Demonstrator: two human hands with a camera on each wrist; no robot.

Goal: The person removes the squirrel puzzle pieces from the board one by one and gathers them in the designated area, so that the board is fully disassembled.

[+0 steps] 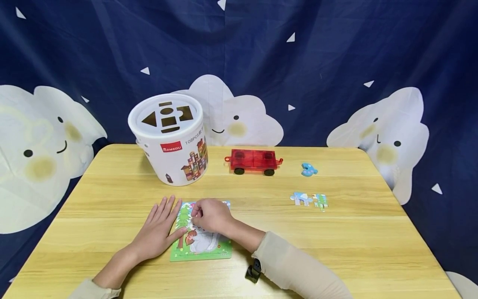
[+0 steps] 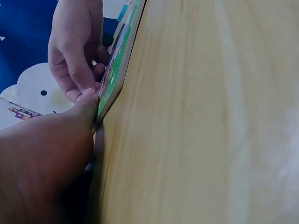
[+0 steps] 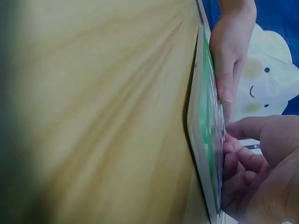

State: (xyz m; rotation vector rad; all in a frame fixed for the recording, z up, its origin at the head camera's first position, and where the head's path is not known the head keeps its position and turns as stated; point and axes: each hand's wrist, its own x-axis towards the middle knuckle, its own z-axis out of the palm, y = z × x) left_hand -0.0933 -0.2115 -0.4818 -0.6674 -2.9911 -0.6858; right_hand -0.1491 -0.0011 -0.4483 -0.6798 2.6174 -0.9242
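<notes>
A jigsaw puzzle (image 1: 220, 254) lies flat on the table, its picture showing a pale animal, trees and a green field. My left hand (image 1: 154, 236) rests with fingers spread beside the puzzle's left edge, the thumb lying over that edge. Over the upper middle of the puzzle, my right hand (image 1: 212, 216) is curled, thumb and index finger pinching at a puzzle piece that the fingers mostly hide. In the right wrist view, the right fingers (image 3: 238, 158) touch the puzzle's face. Two loose puzzle pieces (image 1: 301, 199) lie close together off to the right.
A white lidded bucket (image 1: 175, 162) with shaped holes stands behind the left hand. Right of it is a red toy wagon (image 1: 253, 160) on black wheels. A small blue piece (image 1: 308, 169) lies farther right. A dark curtain with clouds hangs behind the table (image 1: 354, 241).
</notes>
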